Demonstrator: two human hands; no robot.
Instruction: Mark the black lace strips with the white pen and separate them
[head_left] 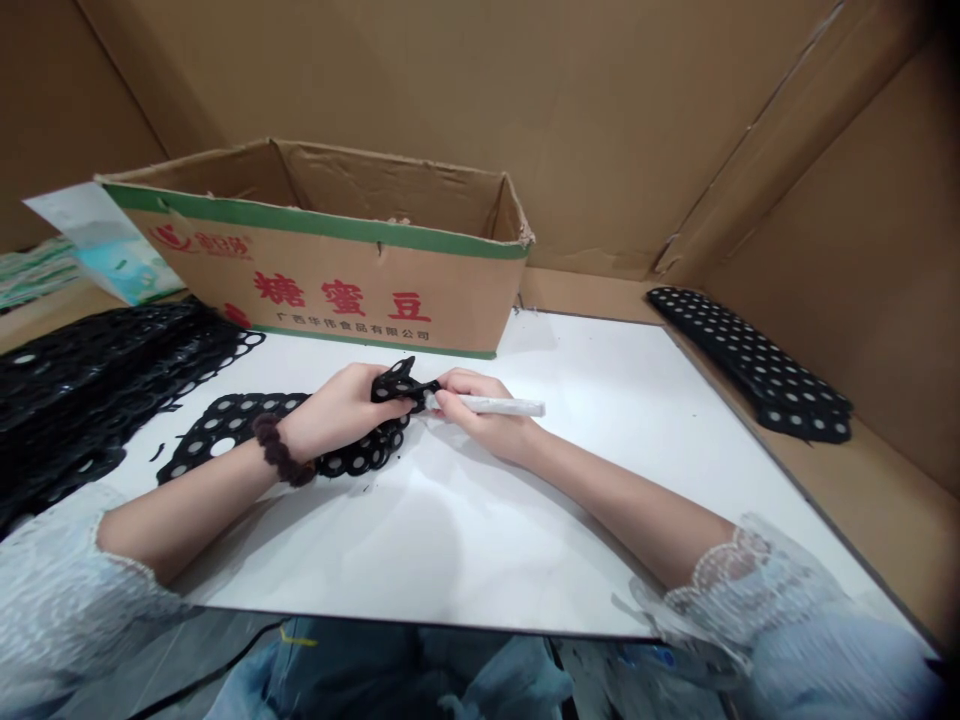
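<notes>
My left hand [341,412] is closed on a black rubbery sheet [360,458] with rows of round holes or pale dots, its near end bunched up between thumb and fingers. The rest of that sheet lies flat on the white board under my left wrist. My right hand [487,420] grips a slim white pen-like tool [506,405], its back end pointing right. The tool's tip is at the lifted edge of the black sheet, close to my left thumb; whether it touches is too small to tell.
Behind my hands stands an open cardboard box [330,290] with red lettering. A heap of black dotted sheets [90,390] lies at left, beside a plastic packet [112,245]. A stack of black dotted strips [750,360] rests at right. Cardboard walls [480,100] enclose the white board [405,560].
</notes>
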